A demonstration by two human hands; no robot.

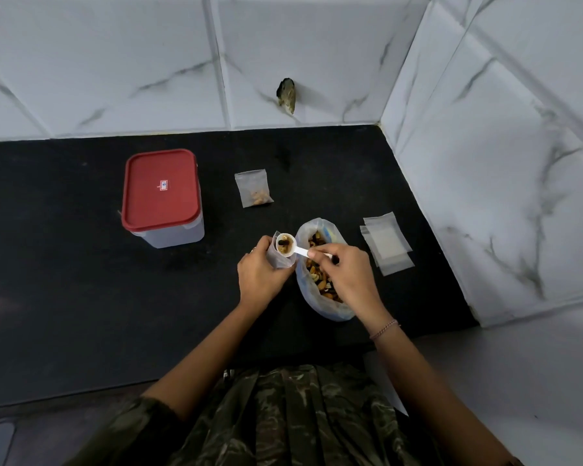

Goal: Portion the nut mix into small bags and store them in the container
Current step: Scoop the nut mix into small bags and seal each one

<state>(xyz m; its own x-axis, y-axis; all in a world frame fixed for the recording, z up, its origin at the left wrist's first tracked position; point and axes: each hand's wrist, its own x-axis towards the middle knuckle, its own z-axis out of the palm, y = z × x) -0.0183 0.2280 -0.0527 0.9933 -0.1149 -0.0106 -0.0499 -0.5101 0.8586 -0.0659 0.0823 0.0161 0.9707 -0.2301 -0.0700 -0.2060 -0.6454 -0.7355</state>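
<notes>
My left hand [260,275] grips a small clear bag [280,258] and holds its mouth up. My right hand [345,274] pinches the handle of a white plastic spoon [292,247]. The spoon's bowl is full of nuts and sits right at the bag's mouth. Under my right hand lies the big open plastic bag of nut mix [320,274]. One filled small bag [254,188] lies flat further back. The container [162,196] stands at the left with its red lid shut.
A stack of empty small bags [386,242] lies to the right of the nut mix. The black counter [81,290] meets marble-tiled walls at the back and right, forming a corner. A dark hole [286,95] shows in the back wall.
</notes>
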